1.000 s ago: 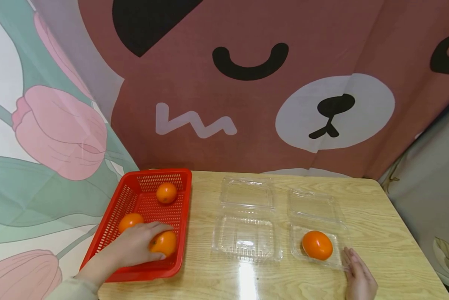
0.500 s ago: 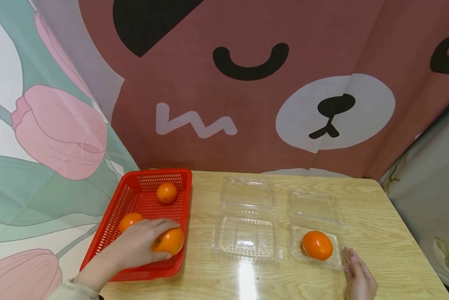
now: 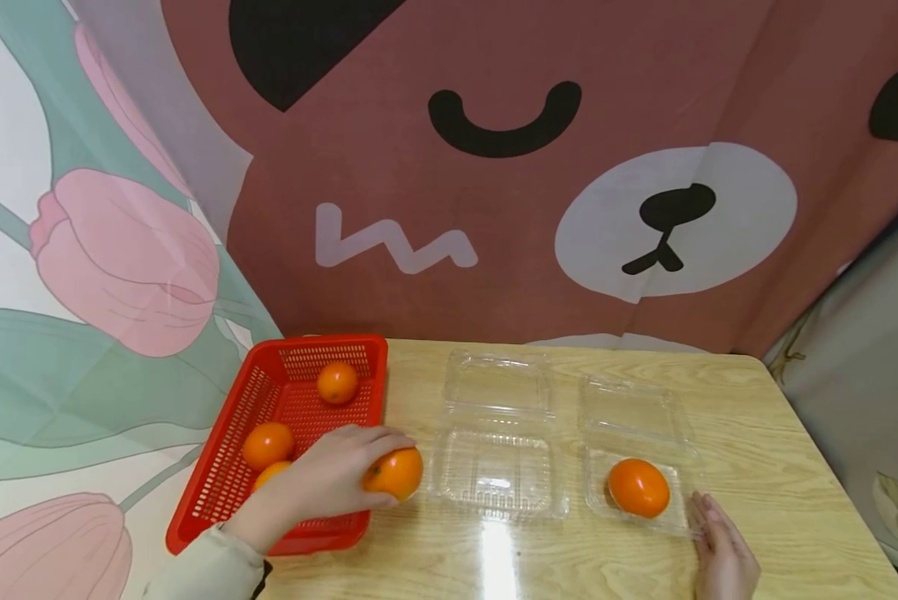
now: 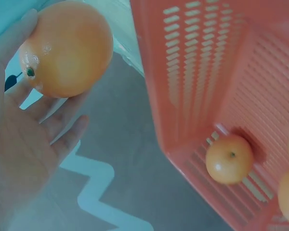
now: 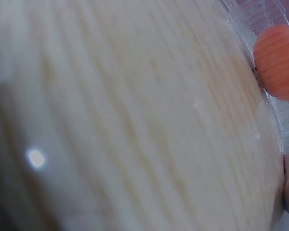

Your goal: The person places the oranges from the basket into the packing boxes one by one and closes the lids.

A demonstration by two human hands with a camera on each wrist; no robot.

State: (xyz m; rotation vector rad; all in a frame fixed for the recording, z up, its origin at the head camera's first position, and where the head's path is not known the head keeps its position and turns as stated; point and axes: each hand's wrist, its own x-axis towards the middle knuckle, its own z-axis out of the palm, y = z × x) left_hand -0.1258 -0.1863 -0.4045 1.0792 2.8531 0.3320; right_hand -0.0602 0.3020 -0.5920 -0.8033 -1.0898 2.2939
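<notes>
My left hand (image 3: 344,471) grips an orange (image 3: 395,473), carrying it past the right rim of the red basket (image 3: 380,392). In the left wrist view, thumb and fingers wrap the orange (image 4: 70,50), with its small green stem end showing. The near clear plastic box (image 3: 494,475) lies with its lid folded back, just right of that orange. Another orange (image 3: 639,488) rests in the second clear box (image 3: 597,487). Beside that box's right edge, my right hand (image 3: 725,554) lies on the table with extended fingertips at the plastic.
Inside the basket are more oranges, one at the back (image 3: 338,382) and others at the left, one partly behind my forearm. The wooden table (image 3: 779,467) ends at a printed bear curtain (image 3: 389,300) behind and a flower-patterned cloth at left.
My left hand has lifted the orange from the basket and moved it right, across the rim. This uncovers another orange at the basket's left. The right hand stays by its box.
</notes>
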